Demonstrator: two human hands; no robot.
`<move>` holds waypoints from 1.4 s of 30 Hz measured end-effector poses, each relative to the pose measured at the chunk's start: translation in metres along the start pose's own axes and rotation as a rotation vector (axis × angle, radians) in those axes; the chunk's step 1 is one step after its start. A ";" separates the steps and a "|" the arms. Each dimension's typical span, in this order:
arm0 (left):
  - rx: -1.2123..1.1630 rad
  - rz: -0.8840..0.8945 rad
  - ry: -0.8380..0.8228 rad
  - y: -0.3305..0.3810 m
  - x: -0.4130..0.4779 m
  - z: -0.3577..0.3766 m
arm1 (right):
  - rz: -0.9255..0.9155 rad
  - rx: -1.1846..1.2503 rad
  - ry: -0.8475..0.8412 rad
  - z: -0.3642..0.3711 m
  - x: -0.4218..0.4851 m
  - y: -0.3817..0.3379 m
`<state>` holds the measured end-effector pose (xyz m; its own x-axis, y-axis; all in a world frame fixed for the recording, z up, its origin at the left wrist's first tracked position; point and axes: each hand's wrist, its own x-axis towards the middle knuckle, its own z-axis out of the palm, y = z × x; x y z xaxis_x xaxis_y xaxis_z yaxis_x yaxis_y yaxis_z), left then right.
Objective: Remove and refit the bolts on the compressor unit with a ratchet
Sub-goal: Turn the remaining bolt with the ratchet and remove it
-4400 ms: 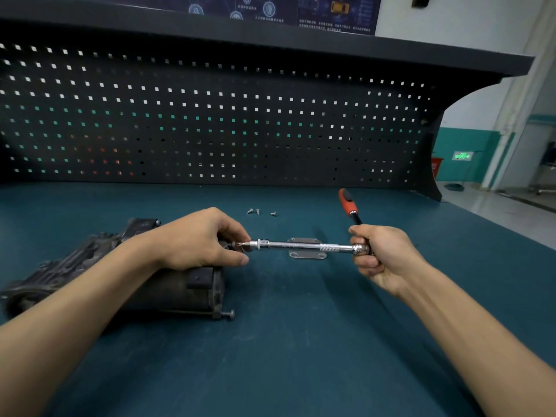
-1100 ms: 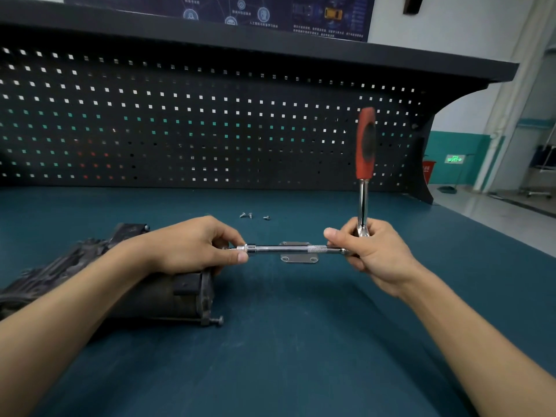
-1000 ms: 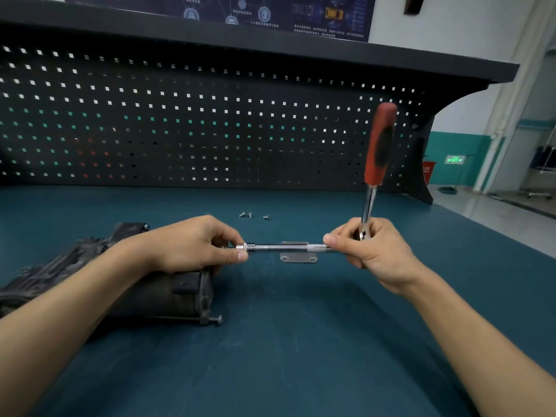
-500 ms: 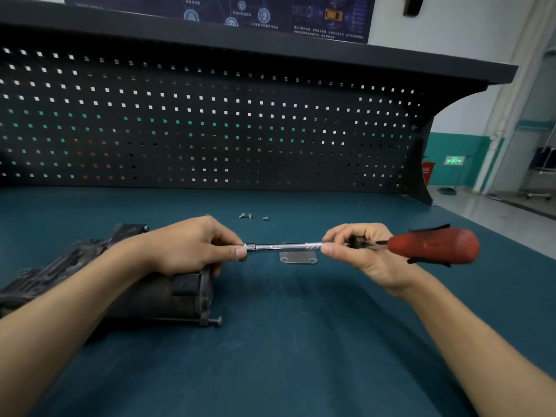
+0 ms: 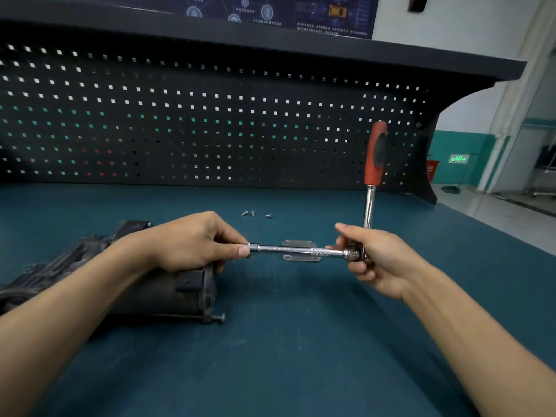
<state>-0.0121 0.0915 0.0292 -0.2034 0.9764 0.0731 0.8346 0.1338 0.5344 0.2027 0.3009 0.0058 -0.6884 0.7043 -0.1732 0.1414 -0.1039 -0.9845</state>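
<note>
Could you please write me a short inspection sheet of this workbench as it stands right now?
Surface: teal bench top, bare in front.
Job's things: dark compressor unit lying at left; ratchet handle upright, extension bar horizontal.
Clutter: three loose bolts near the back; metal plate behind the bar.
Grippers: left hand pinches the bar's socket end; right hand grips the ratchet head.
Cables: nothing seen.
Surroundings: empty pegboard, shelf above.
</note>
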 end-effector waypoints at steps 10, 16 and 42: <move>-0.025 0.022 0.016 -0.005 0.001 0.000 | 0.129 0.129 -0.086 -0.005 0.000 -0.002; -0.034 0.017 0.024 -0.006 0.002 0.001 | 0.189 0.211 -0.166 -0.008 0.004 -0.002; 0.027 -0.044 0.037 -0.001 0.001 0.002 | -0.655 -0.444 -0.072 -0.008 0.003 0.008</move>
<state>-0.0123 0.0931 0.0273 -0.2582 0.9626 0.0815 0.8379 0.1812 0.5149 0.2076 0.3077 -0.0019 -0.7718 0.4763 0.4212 -0.0484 0.6166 -0.7858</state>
